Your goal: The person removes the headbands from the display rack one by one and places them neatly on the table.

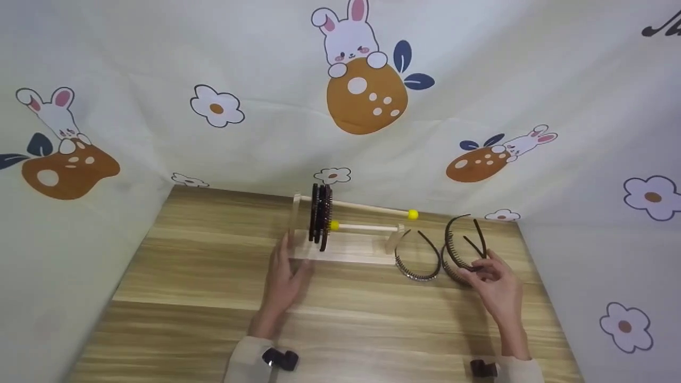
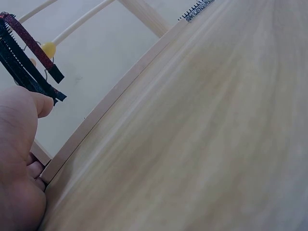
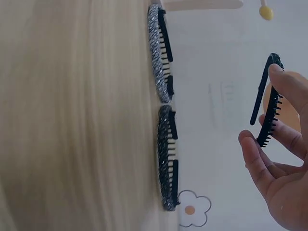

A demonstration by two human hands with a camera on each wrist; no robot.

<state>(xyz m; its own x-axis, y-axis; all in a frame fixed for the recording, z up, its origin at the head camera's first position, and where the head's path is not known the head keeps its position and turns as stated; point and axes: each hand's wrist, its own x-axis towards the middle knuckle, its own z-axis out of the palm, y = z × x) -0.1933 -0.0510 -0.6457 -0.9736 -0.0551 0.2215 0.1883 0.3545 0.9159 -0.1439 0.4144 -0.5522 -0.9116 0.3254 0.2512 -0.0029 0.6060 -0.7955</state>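
My right hand pinches a black toothed headband between thumb and fingers, raised above the table at the right. Below it lies a dark glittery headband, partly covered in the head view. Beside that one is a silvery glittery headband. At the left end of a pale wooden rack, my left hand rests with its fingers along the upright and its thumb apart. Several dark headbands hang together on the rack, close to the thumb; one looks dark red in the left wrist view.
The rack has two rods; a yellow ball caps the rear rod, and another yellow ball tips the front rod beside the hanging headbands. Behind the wood-grain table stands a pale cloth printed with rabbits and flowers.
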